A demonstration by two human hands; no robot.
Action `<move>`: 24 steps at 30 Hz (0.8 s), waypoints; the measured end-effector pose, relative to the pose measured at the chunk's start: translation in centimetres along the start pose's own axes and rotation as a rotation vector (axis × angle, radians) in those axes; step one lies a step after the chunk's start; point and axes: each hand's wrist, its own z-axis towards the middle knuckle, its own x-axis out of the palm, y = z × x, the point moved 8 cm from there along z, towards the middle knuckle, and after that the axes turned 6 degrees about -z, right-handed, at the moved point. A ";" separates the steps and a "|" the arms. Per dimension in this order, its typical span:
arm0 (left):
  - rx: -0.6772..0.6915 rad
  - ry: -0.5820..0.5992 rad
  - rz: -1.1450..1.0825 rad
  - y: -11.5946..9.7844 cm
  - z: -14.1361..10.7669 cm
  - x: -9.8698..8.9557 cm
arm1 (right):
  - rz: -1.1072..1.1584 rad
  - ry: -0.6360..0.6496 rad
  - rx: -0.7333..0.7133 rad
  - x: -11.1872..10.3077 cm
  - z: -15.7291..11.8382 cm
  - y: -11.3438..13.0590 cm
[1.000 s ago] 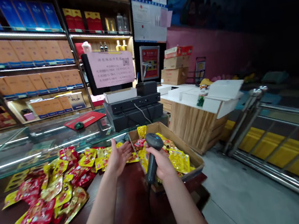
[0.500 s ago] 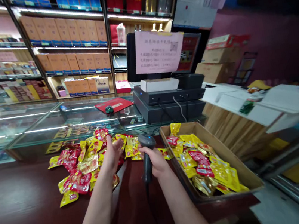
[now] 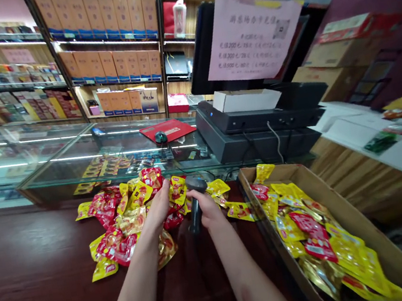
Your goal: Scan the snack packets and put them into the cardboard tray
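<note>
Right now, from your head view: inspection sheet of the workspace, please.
Surface: dark red counter, glass display case behind it.
Job's things: handheld barcode scanner; heap of red-and-yellow sachets; cardboard box of similar sachets.
Clutter: red folder and computer mouse on the glass.
Hands: right hand, fingers wrapped round the scanner; left hand open at the heap.
Cables: scanner cord runs down; white cable on black machine stack.
Surroundings: boxed-goods shelves, pink notice, stacked cartons.

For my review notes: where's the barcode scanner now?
In the head view, the barcode scanner is in the right hand, between the snack packets and the cardboard box.
</note>
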 end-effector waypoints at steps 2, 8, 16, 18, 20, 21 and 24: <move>-0.018 -0.016 0.031 0.4 0.4 -0.2 | 0.032 -0.004 0.067 0.1 0.2 -0.7; -0.099 0.086 0.095 1.7 -1.1 1.7 | 0.074 -0.049 0.014 -1.6 -1.3 0.1; -0.162 0.145 0.041 2.6 -5.2 5.7 | 0.126 -0.018 -0.104 -4.1 -7.2 2.3; -0.143 0.116 0.052 2.4 -5.9 6.1 | 0.089 -0.020 -0.163 -4.9 -8.9 3.0; -0.126 0.099 0.047 2.3 -6.4 6.5 | 0.049 -0.012 -0.236 -5.7 -10.5 3.9; -0.122 0.102 0.035 2.3 -6.7 6.8 | 0.026 -0.004 -0.270 -6.0 -11.2 4.3; -0.125 0.138 -0.012 2.6 -7.4 7.9 | -0.045 0.006 -0.336 -7.0 -13.2 5.1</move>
